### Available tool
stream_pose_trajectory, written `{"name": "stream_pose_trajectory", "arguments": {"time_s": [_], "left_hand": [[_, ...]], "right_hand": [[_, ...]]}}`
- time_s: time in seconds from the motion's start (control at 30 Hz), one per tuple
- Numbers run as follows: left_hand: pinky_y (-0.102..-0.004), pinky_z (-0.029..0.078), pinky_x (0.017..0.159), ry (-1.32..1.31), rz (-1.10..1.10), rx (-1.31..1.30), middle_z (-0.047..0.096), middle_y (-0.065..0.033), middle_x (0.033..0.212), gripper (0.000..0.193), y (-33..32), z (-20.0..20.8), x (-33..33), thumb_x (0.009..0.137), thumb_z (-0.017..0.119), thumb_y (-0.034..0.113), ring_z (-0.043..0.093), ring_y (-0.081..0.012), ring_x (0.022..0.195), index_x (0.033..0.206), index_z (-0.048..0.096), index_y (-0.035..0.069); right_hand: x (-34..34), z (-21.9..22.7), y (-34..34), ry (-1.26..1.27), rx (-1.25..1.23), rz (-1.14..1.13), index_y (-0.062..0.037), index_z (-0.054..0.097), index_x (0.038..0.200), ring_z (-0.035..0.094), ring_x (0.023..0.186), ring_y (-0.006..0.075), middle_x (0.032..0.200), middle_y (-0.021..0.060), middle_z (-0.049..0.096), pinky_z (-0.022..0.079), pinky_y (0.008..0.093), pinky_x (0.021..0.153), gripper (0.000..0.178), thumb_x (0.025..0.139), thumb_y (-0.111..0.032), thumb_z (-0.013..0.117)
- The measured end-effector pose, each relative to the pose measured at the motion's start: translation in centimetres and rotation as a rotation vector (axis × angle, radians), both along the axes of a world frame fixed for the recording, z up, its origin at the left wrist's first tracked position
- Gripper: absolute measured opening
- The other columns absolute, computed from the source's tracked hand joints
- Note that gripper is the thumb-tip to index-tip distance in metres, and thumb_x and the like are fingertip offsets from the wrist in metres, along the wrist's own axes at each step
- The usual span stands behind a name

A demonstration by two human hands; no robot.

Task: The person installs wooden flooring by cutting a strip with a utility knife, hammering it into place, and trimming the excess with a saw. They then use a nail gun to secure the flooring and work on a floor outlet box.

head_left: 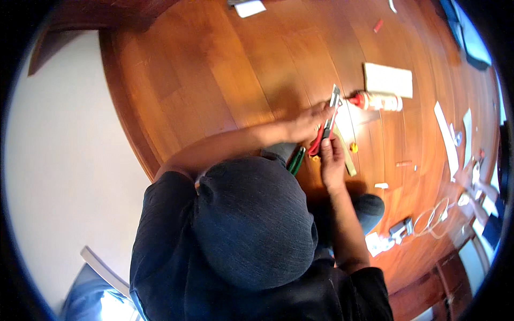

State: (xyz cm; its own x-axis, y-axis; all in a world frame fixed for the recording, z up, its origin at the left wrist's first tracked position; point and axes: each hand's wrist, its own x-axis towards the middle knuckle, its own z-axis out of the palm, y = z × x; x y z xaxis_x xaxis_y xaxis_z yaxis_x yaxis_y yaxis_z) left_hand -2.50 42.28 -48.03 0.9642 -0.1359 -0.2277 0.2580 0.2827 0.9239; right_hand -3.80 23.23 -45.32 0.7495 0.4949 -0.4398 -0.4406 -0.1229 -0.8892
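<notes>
A red-and-black utility knife, its metal blade pointing away from me, is up in front of me over the wooden floor. The lower part of its handle lies in the closed fingers of my right hand. My left hand comes across from the left, its fingertips at the knife's upper part near the blade. Its finger pads are hidden. A tan strip slants beside my right hand, partly covered. Green-handled tools lie close to my knee, and a small yellow piece sits to the right.
A bottle with a red cap lies beyond my hands, near a pale rectangular board. White strips, a looped cable and a dark device are on the right. Another person's hands show at the right edge.
</notes>
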Motion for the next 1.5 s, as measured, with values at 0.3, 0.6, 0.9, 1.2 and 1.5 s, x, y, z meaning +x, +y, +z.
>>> {"name": "stream_pose_trajectory", "arguments": {"time_s": [0.3,0.6,0.9,1.2,1.5], "left_hand": [[-0.0289,0.051,0.091,0.193,0.351,0.568,0.072,-0.004,0.112,0.034,14.2,-6.3,4.3,0.104,0.065,0.027,0.066,-0.0134,0.105,0.131,0.068,0.007],[-0.0237,0.049,0.078,0.332,0.272,0.537,0.07,-0.0001,0.107,0.028,14.2,-6.6,0.6,0.102,0.066,0.023,0.063,-0.0101,0.092,0.125,0.07,0.006],[-0.0332,0.056,0.087,0.026,0.592,1.077,0.076,-0.0089,0.102,0.025,30.3,-5.8,9.4,0.096,0.069,0.022,0.072,-0.0189,0.094,0.118,0.074,0.012],[-0.0466,0.051,0.104,0.455,0.378,1.524,0.069,-0.0189,0.131,0.057,38.7,-5.6,24.1,0.096,0.063,0.055,0.065,-0.0368,0.124,0.127,0.072,0.008],[-0.0473,0.051,0.105,0.72,0.264,1.494,0.065,-0.0236,0.137,0.04,37.8,-6.1,28.8,0.1,0.062,0.029,0.061,-0.0388,0.131,0.131,0.07,0.005]], "right_hand": [[9.5,-9.4,-24.0,0.133,-0.217,-0.986,-0.0053,0.06,0.111,0.066,0.083,0.0217,0.096,0.0085,0.068,0.054,0.0349,0.073,0.031,0.107,-0.036,0.06],[5.4,-8.8,-20.0,-0.512,-0.978,-0.623,0.0044,0.069,0.105,0.066,0.083,0.0227,0.092,0.0155,0.071,0.054,0.0373,0.075,0.034,0.099,-0.029,0.069],[-2.7,-7.7,-6.1,-0.659,-0.827,0.736,-0.0092,0.06,0.129,0.066,0.099,0.0444,0.119,0.022,0.061,0.056,0.0515,0.086,0.032,0.1,-0.023,0.06],[-0.7,-4.2,-8.2,-0.453,-0.673,0.474,-0.0024,0.061,0.125,0.063,0.105,0.0496,0.116,0.0281,0.063,0.056,0.0509,0.088,0.028,0.098,-0.011,0.06],[-0.2,-1.9,-5.5,-0.166,-0.631,0.341,-0.0006,0.061,0.102,0.069,0.091,0.0458,0.094,0.023,0.07,0.057,0.0486,0.076,0.03,0.092,-0.023,0.079]]}}
